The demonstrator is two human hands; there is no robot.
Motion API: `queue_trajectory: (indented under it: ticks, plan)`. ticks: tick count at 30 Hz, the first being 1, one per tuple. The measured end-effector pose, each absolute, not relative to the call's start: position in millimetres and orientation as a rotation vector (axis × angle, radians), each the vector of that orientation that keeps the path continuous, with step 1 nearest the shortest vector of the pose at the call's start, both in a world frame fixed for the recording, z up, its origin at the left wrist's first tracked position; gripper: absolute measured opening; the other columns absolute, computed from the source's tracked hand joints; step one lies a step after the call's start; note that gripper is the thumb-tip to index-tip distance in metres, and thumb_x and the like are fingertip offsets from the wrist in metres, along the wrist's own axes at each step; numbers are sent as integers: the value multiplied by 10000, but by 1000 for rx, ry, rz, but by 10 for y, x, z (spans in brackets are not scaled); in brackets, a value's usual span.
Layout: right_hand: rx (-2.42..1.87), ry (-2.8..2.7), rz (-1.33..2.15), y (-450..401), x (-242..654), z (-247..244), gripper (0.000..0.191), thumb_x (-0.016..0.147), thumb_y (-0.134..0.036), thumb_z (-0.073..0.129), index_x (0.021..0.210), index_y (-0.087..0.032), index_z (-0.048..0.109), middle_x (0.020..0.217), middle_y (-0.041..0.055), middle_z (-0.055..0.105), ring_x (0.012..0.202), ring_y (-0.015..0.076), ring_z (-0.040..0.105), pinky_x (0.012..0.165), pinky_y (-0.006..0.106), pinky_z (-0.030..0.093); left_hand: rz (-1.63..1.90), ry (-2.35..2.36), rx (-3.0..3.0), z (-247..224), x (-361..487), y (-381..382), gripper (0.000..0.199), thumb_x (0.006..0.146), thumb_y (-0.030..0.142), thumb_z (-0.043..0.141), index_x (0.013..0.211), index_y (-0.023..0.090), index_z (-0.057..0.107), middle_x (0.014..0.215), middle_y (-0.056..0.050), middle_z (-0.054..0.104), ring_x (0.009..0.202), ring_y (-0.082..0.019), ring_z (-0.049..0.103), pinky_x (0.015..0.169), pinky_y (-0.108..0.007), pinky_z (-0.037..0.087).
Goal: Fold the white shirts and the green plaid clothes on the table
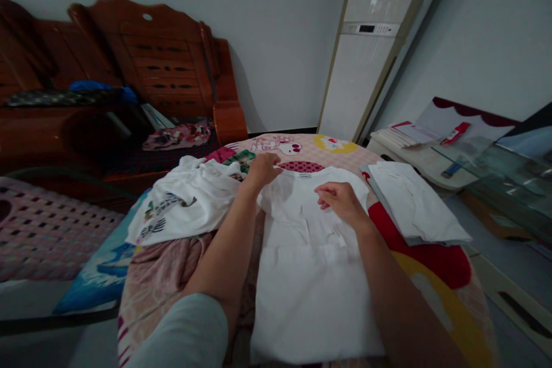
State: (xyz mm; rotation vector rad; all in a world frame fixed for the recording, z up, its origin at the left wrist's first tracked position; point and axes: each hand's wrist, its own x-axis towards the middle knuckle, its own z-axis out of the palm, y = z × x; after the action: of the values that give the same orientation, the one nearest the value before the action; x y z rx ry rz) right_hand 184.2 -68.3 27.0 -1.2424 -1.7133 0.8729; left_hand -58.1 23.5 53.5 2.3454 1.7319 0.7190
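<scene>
A white T-shirt [308, 287] lies spread in front of me, its neckline with a small label at the far end and its lower part folded up over the body. My left hand [264, 169] is over the shirt's far left shoulder, fingers loosely bent and a little apart. I see nothing held in it. Above the upper right part of the shirt hovers my right hand [340, 201], its index finger stretched out and the other fingers partly curled, with no cloth visible between them.
Rumpled white clothing [185, 201] with a print lies left, over brownish cloth [172, 261]. A folded white stack [418, 201] lies right on the patterned round tablecloth [440, 310]. Beyond stand a wooden chair [164, 57], an air conditioner [366, 69] and a glass shelf [495, 167].
</scene>
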Motion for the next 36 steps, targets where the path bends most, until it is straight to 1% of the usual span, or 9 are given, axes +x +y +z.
queue_trajectory:
  ticks: [2, 5, 9, 12, 17, 21, 25, 29, 36]
  plan:
    - [-1200, -1899, 741, -736, 1657, 197, 228, 852, -255, 552, 957, -161, 732, 850, 75, 745, 763, 189, 694, 707, 312, 558, 595, 1811, 2291, 491, -743, 267, 194, 707, 211, 695, 880, 150, 760, 824, -74, 730, 805, -212, 654, 761, -270, 475]
    - [-1162, -2129, 492, -795, 1445, 11, 258, 866, -207, 562, 1076, -166, 707, 1162, 144, 695, 1088, 249, 641, 975, 407, 488, 501, 1814, 2244, 448, -884, 270, 127, 717, 196, 660, 785, 161, 762, 728, -61, 715, 731, -196, 645, 697, -250, 455]
    - [-1208, -2236, 390, -806, 1346, -198, 282, 818, -180, 644, 1095, -136, 667, 1314, 203, 596, 1259, 294, 529, 1080, 467, 396, 387, 1787, 2181, 453, -963, 235, 151, 747, 233, 608, 720, 168, 741, 590, -36, 660, 612, -168, 606, 624, -235, 424]
    - [-1184, -2235, 445, -782, 1354, -212, 219, 760, -118, 666, 976, -148, 654, 1212, 175, 646, 1190, 277, 566, 1031, 434, 424, 284, 1661, 2110, 457, -996, 215, 212, 772, 291, 569, 702, 165, 724, 519, -19, 611, 515, -145, 548, 575, -232, 406]
    - [-1153, -2132, 555, -772, 1361, -108, 171, 693, -46, 629, 788, -188, 623, 907, 63, 701, 898, 206, 636, 855, 331, 476, 277, 1515, 2019, 449, -1036, 213, 162, 722, 279, 570, 691, 167, 683, 503, 0, 600, 465, -126, 506, 505, -217, 388]
    - [-1157, -1992, 723, -789, 1358, -59, 95, 695, -114, 660, 759, -183, 650, 746, 4, 682, 685, 150, 608, 691, 261, 464, 374, 1500, 1937, 449, -1040, 207, 134, 703, 237, 555, 725, 165, 666, 532, -5, 619, 487, -132, 553, 505, -212, 414]
    - [-1140, -1886, 847, -803, 1358, -33, 21, 709, -202, 676, 713, -183, 668, 661, -9, 670, 605, 128, 581, 599, 230, 436, 426, 1387, 1877, 449, -1038, 202, 212, 698, 262, 580, 849, 168, 695, 566, 1, 632, 504, -135, 574, 500, -210, 426]
    - [-1159, -1767, 888, -791, 1371, -8, 62, 673, -212, 638, 713, -180, 673, 630, -13, 649, 574, 120, 557, 556, 218, 416, 366, 1279, 1922, 440, -1045, 212, 234, 668, 314, 649, 835, 168, 723, 539, 9, 615, 476, -114, 524, 469, -198, 387]
    - [-1191, -1593, 939, -734, 1439, -61, 297, 617, -206, 553, 872, -155, 699, 583, -40, 571, 514, 100, 482, 494, 206, 349, 344, 1387, 1993, 438, -1033, 225, 308, 711, 457, 649, 585, 176, 650, 507, -13, 605, 465, -117, 492, 468, -220, 358]
